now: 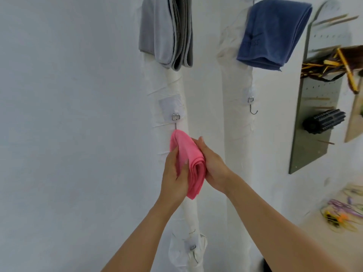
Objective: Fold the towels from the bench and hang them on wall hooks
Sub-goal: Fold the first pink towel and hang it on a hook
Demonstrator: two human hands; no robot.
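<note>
Mid-frame: I'm gripping the folded pink towel (186,163) with my left hand (173,177) and bracing it with my right hand (213,167), fingers curled round it, settling its top under the hook (176,119) so it hangs.

Both hands crowd the left wrapped pipe (177,91) at mid-height: the left hand (173,173) and right hand (213,170) clasp the folded pink towel (189,161) just under its hook (175,117). Above, the grey towel (167,32) blocks that pipe's top. The right pipe's bare hook (252,107) hangs unobstructed below the blue towel (273,34). The pegboard (312,118) with its black roller (324,119) closes off the far right.
</note>
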